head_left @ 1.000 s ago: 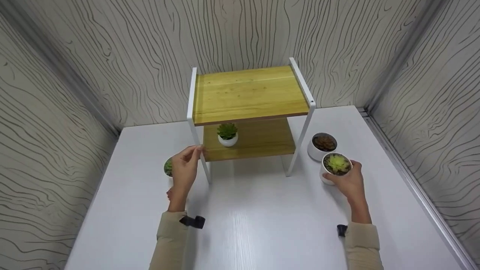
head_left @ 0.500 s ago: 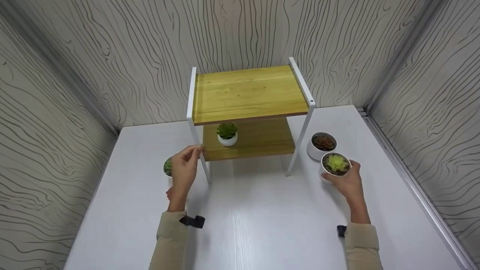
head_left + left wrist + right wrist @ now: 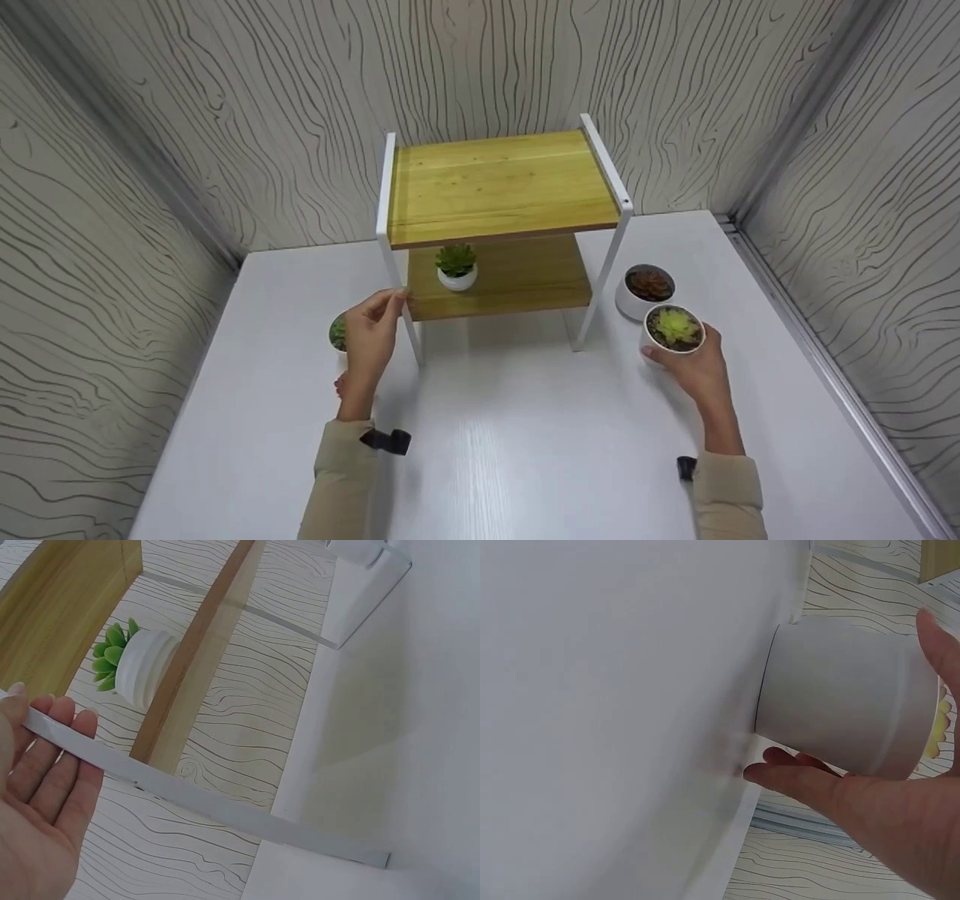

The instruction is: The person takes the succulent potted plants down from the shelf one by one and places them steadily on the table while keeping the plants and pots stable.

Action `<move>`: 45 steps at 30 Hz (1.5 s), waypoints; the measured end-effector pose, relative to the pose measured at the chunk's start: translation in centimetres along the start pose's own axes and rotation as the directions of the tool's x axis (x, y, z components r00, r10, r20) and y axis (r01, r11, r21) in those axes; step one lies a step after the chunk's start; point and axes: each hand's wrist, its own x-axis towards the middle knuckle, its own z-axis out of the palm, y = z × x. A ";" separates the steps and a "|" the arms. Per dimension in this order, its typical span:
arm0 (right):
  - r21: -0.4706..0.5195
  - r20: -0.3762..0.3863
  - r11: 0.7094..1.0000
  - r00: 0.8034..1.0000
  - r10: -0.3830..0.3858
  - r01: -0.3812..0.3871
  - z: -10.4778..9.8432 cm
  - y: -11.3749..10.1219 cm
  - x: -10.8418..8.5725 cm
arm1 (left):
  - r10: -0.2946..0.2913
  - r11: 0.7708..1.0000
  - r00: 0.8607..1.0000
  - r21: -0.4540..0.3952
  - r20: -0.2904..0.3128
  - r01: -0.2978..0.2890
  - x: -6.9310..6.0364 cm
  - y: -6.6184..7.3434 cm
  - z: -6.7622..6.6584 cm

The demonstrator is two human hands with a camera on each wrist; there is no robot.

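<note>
A two-tier shelf with wooden boards [image 3: 502, 187] and a white frame stands at the table's middle back. My left hand [image 3: 369, 330] pinches its front left white leg [image 3: 202, 799] near the lower board. On the right, my right hand [image 3: 701, 371] grips a white pot with a light-green succulent [image 3: 673, 330], thumb on one side and fingers on the other. In the right wrist view the pot's base [image 3: 769, 679] is at the table top. Just behind it sits a white pot with a reddish-brown succulent [image 3: 646, 291].
A small white pot with a green succulent [image 3: 457, 270] stands on the lower board, left of centre. Another green plant [image 3: 337, 331] and a small red thing [image 3: 340, 385] are partly hidden behind my left hand and wrist. Patterned walls [image 3: 480, 67] enclose the white table [image 3: 525, 442].
</note>
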 end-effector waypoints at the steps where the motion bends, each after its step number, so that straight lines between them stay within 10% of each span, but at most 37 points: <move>1: 0.002 -0.005 1.000 1.000 -0.003 0.003 -0.1 -0.1 -0.1 | -0.003 1.000 1.000 0.002 0.001 0.003 0.0 0.0 0.0; 23: 0.133 -0.143 0.983 0.984 -0.104 0.124 -2.5 -4.6 -2.8 | 0.006 1.000 1.000 0.004 -0.018 -0.006 0.2 0.0 0.4; 45: 0.240 -0.109 0.919 0.949 -0.295 0.313 -2.4 -7.9 -4.0 | 0.005 1.000 1.000 -0.009 -0.012 -0.005 0.0 -0.2 0.2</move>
